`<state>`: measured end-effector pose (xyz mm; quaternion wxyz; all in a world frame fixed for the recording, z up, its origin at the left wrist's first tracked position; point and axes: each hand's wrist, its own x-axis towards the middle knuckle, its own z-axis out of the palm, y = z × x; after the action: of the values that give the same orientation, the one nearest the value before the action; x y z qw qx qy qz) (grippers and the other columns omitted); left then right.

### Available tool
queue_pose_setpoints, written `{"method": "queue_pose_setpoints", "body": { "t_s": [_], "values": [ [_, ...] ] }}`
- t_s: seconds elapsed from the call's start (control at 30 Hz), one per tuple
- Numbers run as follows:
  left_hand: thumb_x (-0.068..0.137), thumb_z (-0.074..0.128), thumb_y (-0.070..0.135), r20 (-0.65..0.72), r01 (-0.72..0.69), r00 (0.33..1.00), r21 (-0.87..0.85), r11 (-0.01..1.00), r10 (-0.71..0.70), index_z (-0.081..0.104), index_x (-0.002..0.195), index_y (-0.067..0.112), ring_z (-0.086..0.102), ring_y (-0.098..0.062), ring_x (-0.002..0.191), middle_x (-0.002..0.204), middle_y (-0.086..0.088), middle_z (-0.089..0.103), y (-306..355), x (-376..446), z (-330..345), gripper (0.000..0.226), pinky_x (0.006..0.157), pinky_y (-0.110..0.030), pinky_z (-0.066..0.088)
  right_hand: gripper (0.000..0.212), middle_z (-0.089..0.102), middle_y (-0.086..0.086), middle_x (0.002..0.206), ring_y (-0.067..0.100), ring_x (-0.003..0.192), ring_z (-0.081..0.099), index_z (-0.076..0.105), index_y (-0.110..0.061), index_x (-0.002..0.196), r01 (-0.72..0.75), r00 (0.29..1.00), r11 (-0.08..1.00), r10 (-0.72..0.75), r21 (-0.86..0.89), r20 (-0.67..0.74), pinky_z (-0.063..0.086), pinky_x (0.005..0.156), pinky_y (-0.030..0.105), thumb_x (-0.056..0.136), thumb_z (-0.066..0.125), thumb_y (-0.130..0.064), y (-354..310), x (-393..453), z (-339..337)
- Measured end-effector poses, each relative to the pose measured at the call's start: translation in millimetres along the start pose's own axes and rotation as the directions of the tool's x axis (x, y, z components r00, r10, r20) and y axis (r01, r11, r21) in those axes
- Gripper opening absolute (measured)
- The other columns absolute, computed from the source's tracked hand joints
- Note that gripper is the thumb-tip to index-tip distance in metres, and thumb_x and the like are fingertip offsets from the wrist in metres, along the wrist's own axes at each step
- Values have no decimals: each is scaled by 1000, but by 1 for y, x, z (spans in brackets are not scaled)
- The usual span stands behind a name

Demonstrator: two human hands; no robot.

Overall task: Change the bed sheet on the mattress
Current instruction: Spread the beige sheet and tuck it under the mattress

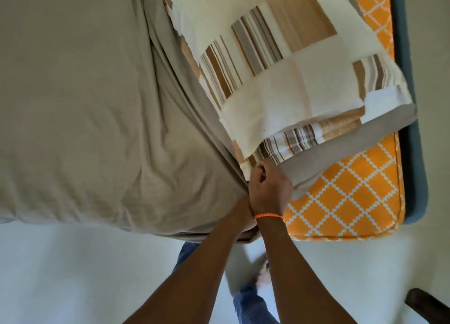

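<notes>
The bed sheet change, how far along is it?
Partly done: the grey sheet covers most of the mattress. In hand: the right hand grips its edge at the corner; the left hand is hidden. Left: the orange corner is bare, and the folded patchwork cover lies on top.

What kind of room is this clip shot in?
Most likely a bedroom: an orange lattice-patterned mattress on a blue bed frame, a taupe sheet, and a folded patchwork sheet.
</notes>
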<state>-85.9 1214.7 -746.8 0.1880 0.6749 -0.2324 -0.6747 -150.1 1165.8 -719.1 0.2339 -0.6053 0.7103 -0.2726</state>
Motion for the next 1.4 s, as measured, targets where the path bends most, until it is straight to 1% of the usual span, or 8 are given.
{"method": "queue_pose_setpoints", "body": {
  "t_s": [0.1, 0.2, 0.4, 0.63, 0.87, 0.97, 1.1, 1.4],
  "values": [
    [86, 56, 25, -295, -181, 936, 61, 982, 191, 65, 129, -11, 66, -13, 83, 107, -16, 78, 23, 7, -29, 57, 74, -42, 60, 17, 54, 1, 63, 24, 58, 51, 56, -17, 71, 149, 988, 989, -150, -12, -35, 36, 50, 35, 88, 54, -15, -46, 28, 14],
    [86, 56, 25, -605, -192, 682, 395, 899, 411, 67, 68, 10, 53, -22, 50, 61, -11, 65, 42, 27, -66, 26, 45, -31, 28, 20, 56, 1, 62, 22, 54, 52, 62, -15, 71, 244, 959, 969, -247, -35, -141, 39, 45, 35, 90, 54, -13, -94, 57, 25],
    [109, 41, 48, -568, -372, 783, -97, 923, 256, 65, 108, 31, 64, -4, 90, 101, 10, 69, 133, 65, -128, 29, 87, -34, 57, 15, 66, 3, 84, 19, 79, 56, 71, -13, 88, 329, 914, 940, -341, -92, -219, 45, 63, 32, 94, 57, -12, -160, 133, 45],
    [102, 41, 69, -750, -521, 625, -198, 830, 214, 51, 146, 18, 62, -13, 128, 137, 5, 66, 234, 97, -125, 68, 104, -34, 51, 36, 57, 7, 129, 29, 113, 55, 69, -21, 119, 257, 915, 940, -312, -226, -255, 44, 82, 41, 86, 58, -12, -181, 273, 31],
    [94, 73, 58, -695, -558, 651, -165, 813, 306, 44, 151, 39, 62, 3, 120, 134, 24, 64, 266, 97, -121, 67, 101, -29, 53, 142, 44, 23, 154, 42, 146, 38, 24, -18, 159, -290, 935, 829, 352, -479, 42, 18, 118, 64, 49, 61, -100, -132, 374, -8],
    [103, 68, 31, -699, -584, 625, -124, 802, 347, 38, 159, 29, 54, 19, 117, 136, 31, 58, 276, 95, -127, 63, 96, -6, 43, 109, 67, 20, 121, 43, 115, 62, 58, -10, 124, -216, 970, 928, 239, -303, 40, 49, 95, 52, 56, 62, -94, -126, 375, -13],
    [106, 60, 20, -712, -566, 589, -26, 824, 382, 46, 155, 22, 59, 13, 110, 128, 21, 65, 285, 81, -146, 51, 93, -12, 46, 58, 70, 25, 113, 45, 108, 62, 69, -7, 117, -70, 995, 980, 56, -187, -83, 47, 82, 46, 88, 69, -57, -152, 362, -27],
    [106, 59, 26, -892, -365, 261, 262, 893, 369, 61, 134, 3, 57, -32, 117, 133, -16, 63, 304, 32, -288, 36, 90, -37, 42, 42, 73, 18, 110, 42, 105, 62, 71, -13, 112, 8, 970, 999, -16, -35, -244, 44, 80, 44, 93, 61, -50, -293, 308, 36]
  ]
}}
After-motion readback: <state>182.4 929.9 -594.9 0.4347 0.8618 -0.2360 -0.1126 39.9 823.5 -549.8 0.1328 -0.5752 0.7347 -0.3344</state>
